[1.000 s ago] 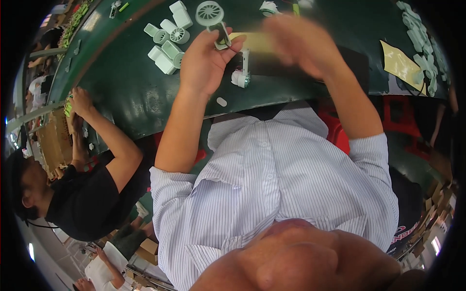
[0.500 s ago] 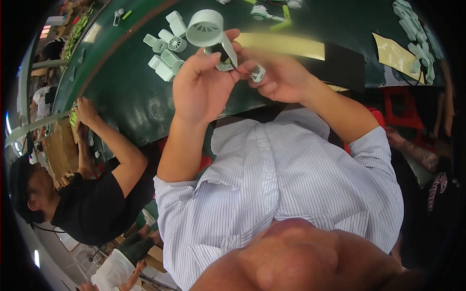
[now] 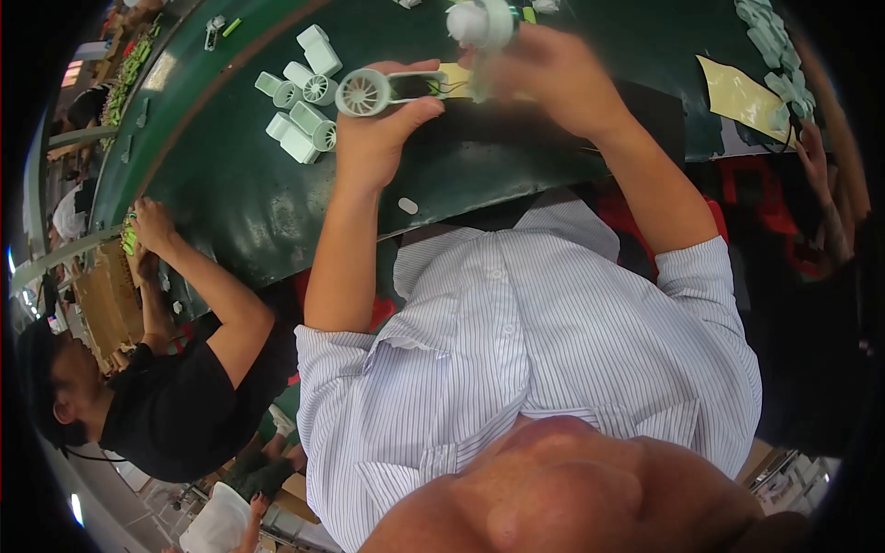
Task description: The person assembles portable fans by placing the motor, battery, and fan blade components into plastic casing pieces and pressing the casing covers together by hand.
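Note:
My left hand (image 3: 383, 129) grips a pale green hand-held fan body (image 3: 387, 89), its round grille end pointing left, above the dark green table (image 3: 230, 194). My right hand (image 3: 553, 78) is blurred and holds a pale green round fan part (image 3: 481, 23) just above and to the right of the fan body. A cluster of several similar pale green fan parts (image 3: 300, 88) lies on the table left of my left hand. A small white oval piece (image 3: 407, 205) rests near the table's edge below my left wrist.
A person in a black shirt (image 3: 175, 405) sits at my left, one hand (image 3: 152, 226) on the table edge. A yellow sheet (image 3: 742, 92) and more pale green parts (image 3: 770, 41) lie at the right, where another person's hand (image 3: 816, 152) reaches in.
My hands have come apart. The left one now holds the fan body out level, and the right one has lifted away to the upper right with a round part.

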Motion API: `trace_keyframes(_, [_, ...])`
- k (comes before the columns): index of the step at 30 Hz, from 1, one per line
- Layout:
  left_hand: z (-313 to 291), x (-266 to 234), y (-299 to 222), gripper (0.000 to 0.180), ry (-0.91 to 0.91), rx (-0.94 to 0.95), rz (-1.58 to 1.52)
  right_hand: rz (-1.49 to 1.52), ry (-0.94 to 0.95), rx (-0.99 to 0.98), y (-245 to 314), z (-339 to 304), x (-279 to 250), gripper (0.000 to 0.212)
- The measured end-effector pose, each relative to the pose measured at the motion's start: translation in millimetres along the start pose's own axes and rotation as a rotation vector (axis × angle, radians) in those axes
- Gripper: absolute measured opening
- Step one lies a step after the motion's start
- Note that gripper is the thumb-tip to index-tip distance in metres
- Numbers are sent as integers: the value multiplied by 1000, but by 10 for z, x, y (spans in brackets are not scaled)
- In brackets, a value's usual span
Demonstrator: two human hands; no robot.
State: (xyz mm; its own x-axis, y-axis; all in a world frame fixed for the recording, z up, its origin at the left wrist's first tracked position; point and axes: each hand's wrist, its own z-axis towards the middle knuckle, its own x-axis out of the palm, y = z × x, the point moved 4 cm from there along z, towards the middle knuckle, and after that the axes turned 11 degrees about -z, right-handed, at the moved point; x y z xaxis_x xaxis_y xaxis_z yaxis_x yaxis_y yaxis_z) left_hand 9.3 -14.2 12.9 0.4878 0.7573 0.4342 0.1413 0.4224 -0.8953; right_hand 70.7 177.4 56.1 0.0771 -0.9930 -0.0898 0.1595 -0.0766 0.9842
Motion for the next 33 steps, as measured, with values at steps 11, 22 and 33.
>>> trace_keyframes(11, [50, 215, 81, 70, -5, 309, 386, -228, 71, -137, 38, 172, 32, 33])
trace_keyframes(22, [-38, 249, 322, 42, -176, 175, 33, -197, 70, -58, -9, 228, 127, 37])
trace_keyframes(33, [-103, 230, 257, 48, -37, -21, -305, -670, -32, -252, 62, 154, 31, 37])
